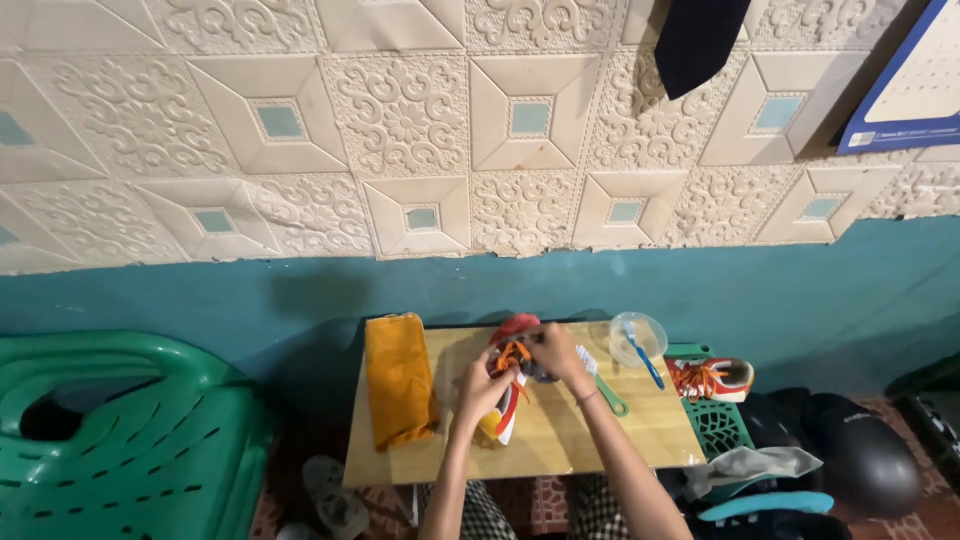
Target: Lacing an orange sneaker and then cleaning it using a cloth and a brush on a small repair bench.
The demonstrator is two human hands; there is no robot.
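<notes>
From the head camera, a red and white sneaker [510, 385] with orange laces lies near the middle of a small wooden board [560, 440], toe pointing toward twelve o'clock. The left hand [483, 385] clasps its side at about nine o'clock of the shoe, and the right hand [558, 352] pinches at the lace area from three o'clock; both are closed on the shoe, though the exact finger hold is too small to make out. The shoe looks light, with a soft upper and a stiffer sole, so the sole edge and heel would likely give the firmest hold, and the laces would be limp. An orange cloth [400, 380] lies folded at nine o'clock on the board; a clear bowl [637, 338] holding a blue brush sits at two o'clock, and a green-handled brush [604, 390] lies just right of the hands. A second sneaker [712, 378] rests on a green crate [718, 425] at three o'clock. High at one o'clock, a blue-bordered white sign [905, 85] hangs on the embossed wall.
</notes>
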